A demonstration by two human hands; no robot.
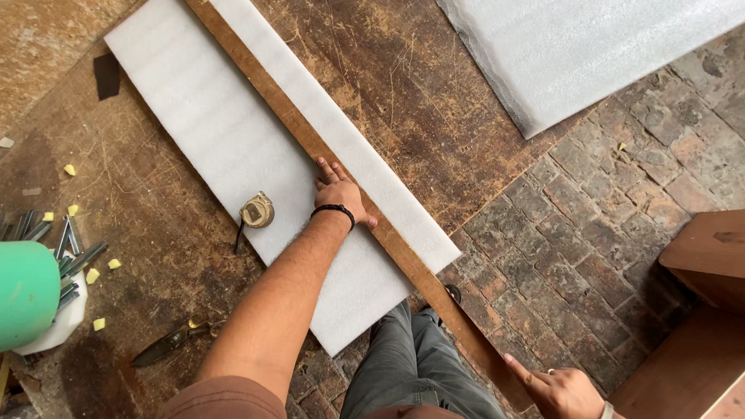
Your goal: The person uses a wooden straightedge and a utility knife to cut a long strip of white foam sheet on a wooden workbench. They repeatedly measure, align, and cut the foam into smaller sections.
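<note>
A wooden batten (341,172) is laid diagonally along a white foam sheet (233,155) at frame centre, seemingly as a straightedge. It is pressed flat by the left hand (340,194), fingers spread, nothing grasped. The right hand (560,390), bottom right, is set open on the batten's near end; grip detail is partly cropped. A tape measure (257,210) lies beside. Open board is left at upper right, shears (167,344) at lower left.

tape measure (257,210) beside left hand (339,195)
</note>
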